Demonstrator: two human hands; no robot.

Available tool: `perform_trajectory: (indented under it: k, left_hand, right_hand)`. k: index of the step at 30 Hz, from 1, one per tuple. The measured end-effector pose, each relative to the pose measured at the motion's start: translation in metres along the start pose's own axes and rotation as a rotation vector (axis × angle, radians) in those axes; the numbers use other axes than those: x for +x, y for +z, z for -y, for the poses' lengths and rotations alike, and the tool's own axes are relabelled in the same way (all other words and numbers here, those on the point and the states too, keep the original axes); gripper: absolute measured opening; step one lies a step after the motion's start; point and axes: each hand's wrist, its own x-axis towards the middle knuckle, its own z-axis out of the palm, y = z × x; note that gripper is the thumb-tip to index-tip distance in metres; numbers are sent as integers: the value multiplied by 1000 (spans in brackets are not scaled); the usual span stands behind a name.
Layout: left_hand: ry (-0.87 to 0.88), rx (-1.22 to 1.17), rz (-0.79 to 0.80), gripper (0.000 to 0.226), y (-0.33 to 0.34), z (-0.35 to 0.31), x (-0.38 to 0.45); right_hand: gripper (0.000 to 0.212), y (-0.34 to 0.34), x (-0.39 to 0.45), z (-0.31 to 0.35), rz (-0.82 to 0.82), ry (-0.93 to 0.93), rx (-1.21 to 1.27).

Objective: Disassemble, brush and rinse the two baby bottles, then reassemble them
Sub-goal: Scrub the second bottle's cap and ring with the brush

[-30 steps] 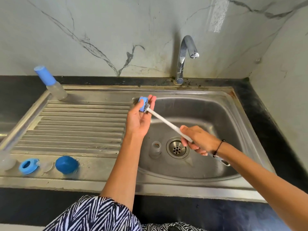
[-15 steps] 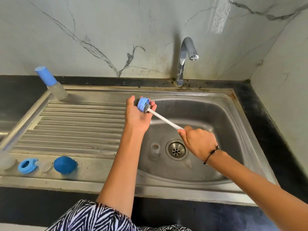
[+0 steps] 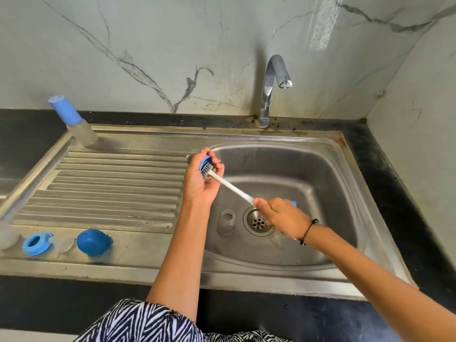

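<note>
My left hand (image 3: 201, 180) grips a small blue bottle ring (image 3: 203, 162) over the left edge of the sink basin. My right hand (image 3: 278, 214) holds the white handle of a bottle brush (image 3: 232, 187), whose bristle head sits inside the ring. A clear bottle body (image 3: 227, 222) stands upright in the basin beside the drain (image 3: 258, 222). On the front ledge lie a blue ring (image 3: 37, 243), a clear teat (image 3: 64, 244) and a blue cap (image 3: 92, 241). An assembled bottle with a blue cap (image 3: 74, 123) stands at the back left corner.
The chrome tap (image 3: 272, 87) is off, above the basin's back edge. The ribbed drainboard (image 3: 111, 188) takes up the left half of the steel sink. Another clear piece (image 3: 7, 236) shows at the far left edge. Black counter surrounds the sink.
My left hand turned the blue ring so its opening faces the brush. My right hand drew back toward the drain and rolled over, and the brush head sits deeper in the ring.
</note>
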Motion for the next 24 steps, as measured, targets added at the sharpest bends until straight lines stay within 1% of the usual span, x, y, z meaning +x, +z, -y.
perform_trajectory:
  k: [1,2,3,5,7,9,10,12,13,14,15,16,17,18,19,20,22,23,24]
  left_hand:
    - [6,69,-94,10,-2,3,3]
    - [0,150,-157,17,-3,4,5]
    - [-3,189,-195,21,-4,4,6]
    - [-15,207,-223,29,0,2,4]
    - [-19,192,-194,35,5,-5,-2]
    - [-7,145,-134,30,7,-11,-6]
    - [1,113,-99,24,6,-13,-8]
    - [21,102,3,11,2,-18,-12]
    - [29,157,53,22,-2,-19,-14]
    - [15,229,102,34,-6,-19,-14]
    - [-6,243,136,40,-9,-18,-15]
    - [-18,210,173,36,-9,-15,-17]
    - [-21,164,197,24,-7,-12,-21]
    - [-14,110,166,12,-3,-9,-22]
    - [-15,73,98,3,2,-7,-24]
    - [-16,67,13,9,6,-5,-24]
    - [1,117,-113,20,10,-1,-19]
    - [14,158,-155,22,11,1,-18]
    - [25,182,-165,23,12,2,-16]
  right_hand:
    - [55,0,3,-3,-61,3,-181]
    - [55,0,6,-7,-109,12,-300]
    - [54,0,8,-9,-148,12,-368]
    - [53,1,11,-10,-194,25,-437]
    - [49,1,13,-9,-220,32,-419]
    - [47,-1,12,-8,-180,18,-242]
    - [49,-2,11,-8,-113,2,-63]
    - [53,-6,4,-4,74,12,337]
    - [53,-9,-2,-2,162,28,463]
    - [54,-10,-7,-1,229,36,519]
    - [54,-11,-11,0,280,38,536]
    - [55,-10,-13,1,312,35,527]
    - [55,-10,-16,3,317,38,505]
    - [55,-9,-15,3,291,43,472]
    - [55,-7,-14,2,236,37,409]
    - [55,-6,-12,0,140,15,275]
    - [52,-6,-8,-5,-59,-25,-106]
    - [50,-5,-7,-6,-127,-17,-238]
    - [49,-4,-5,-6,-176,-7,-305]
